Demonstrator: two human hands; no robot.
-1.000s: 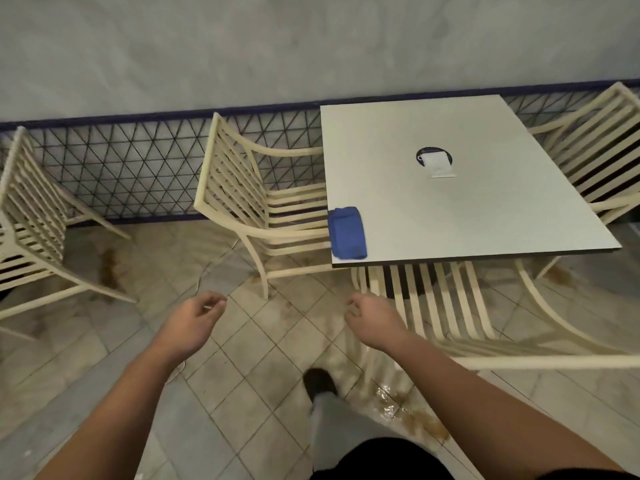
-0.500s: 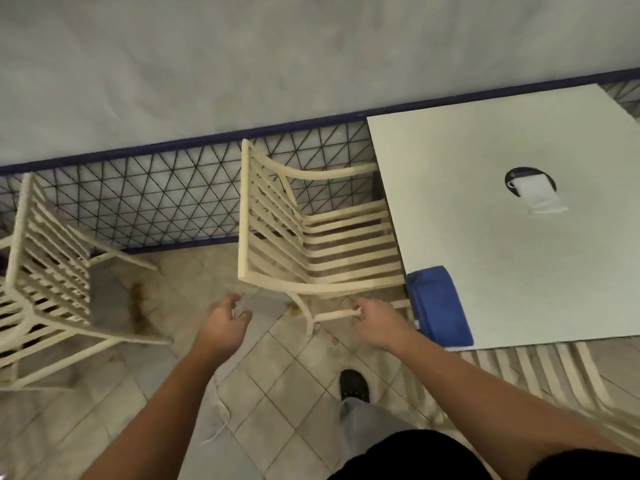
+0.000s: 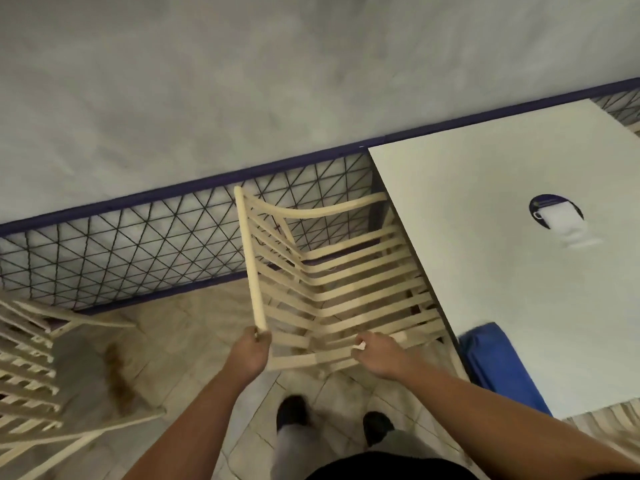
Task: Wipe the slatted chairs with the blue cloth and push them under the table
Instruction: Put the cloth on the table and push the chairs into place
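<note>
My left hand (image 3: 251, 355) is closed around the near end of the top rail of the slatted chair (image 3: 332, 292). My right hand (image 3: 375, 355) grips the near side rail of the same chair, though blur hides the fingers a little. The seat front is partly under the counter (image 3: 485, 271). The blue cloth (image 3: 498, 368) lies folded at the near edge of the counter, apart from both hands. I judge this chair is at the pushing step; if it was wiped, I cannot tell. The second chair (image 3: 31, 375) stands well apart at the left, not yet pushed in.
</note>
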